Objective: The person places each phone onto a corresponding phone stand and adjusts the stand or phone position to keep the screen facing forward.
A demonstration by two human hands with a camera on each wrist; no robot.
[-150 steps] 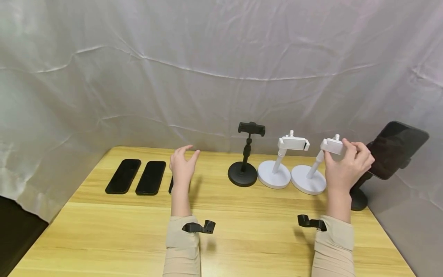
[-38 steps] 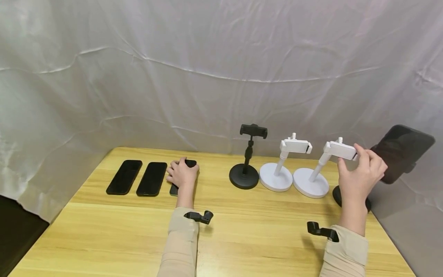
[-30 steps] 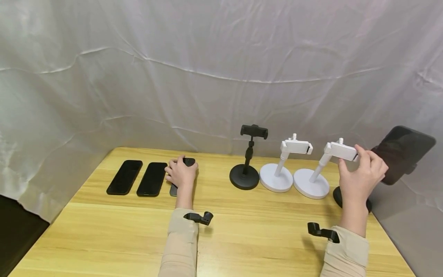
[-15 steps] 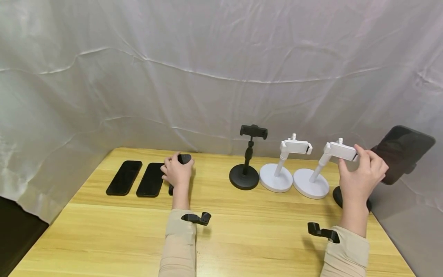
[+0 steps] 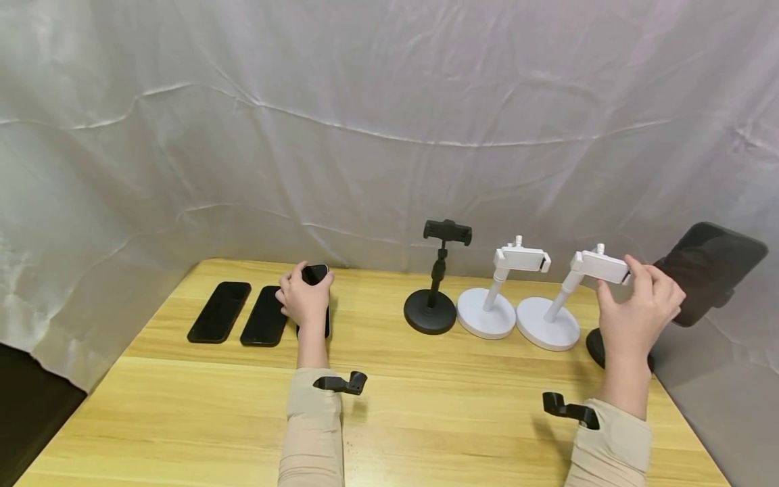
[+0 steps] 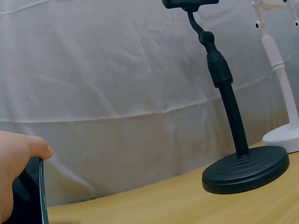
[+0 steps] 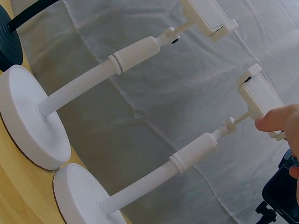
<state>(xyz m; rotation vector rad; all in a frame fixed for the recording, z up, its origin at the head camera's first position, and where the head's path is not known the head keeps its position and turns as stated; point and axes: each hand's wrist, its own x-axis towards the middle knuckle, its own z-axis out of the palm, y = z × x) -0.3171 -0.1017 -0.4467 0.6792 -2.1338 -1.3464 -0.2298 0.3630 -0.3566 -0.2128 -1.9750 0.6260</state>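
My left hand (image 5: 302, 297) grips a black phone (image 5: 315, 273) at its sides, thumb on the right edge; the palm hides much of it. In the left wrist view the phone's edge (image 6: 43, 196) shows beneath the thumb. Two more black phones, an outer one (image 5: 219, 312) and an inner one (image 5: 264, 321), lie flat to the left. At the right, my right hand (image 5: 639, 311) pinches the right end of the clamp (image 5: 602, 266) on the right-hand white phone stand (image 5: 548, 325). The right wrist view shows the thumb on that clamp's front (image 7: 266, 95).
A black phone stand (image 5: 429, 311) and another white stand (image 5: 485, 313) stand left of the held clamp. Behind my right hand, a further black stand (image 5: 596, 346) bears a large dark phone (image 5: 712, 270). A grey curtain (image 5: 377, 169) hangs behind the wooden table (image 5: 438, 419).
My left hand came down onto the third phone, gripped it and has shifted it slightly left and away. Over five seconds my right hand moved a little right; lately it has held still.
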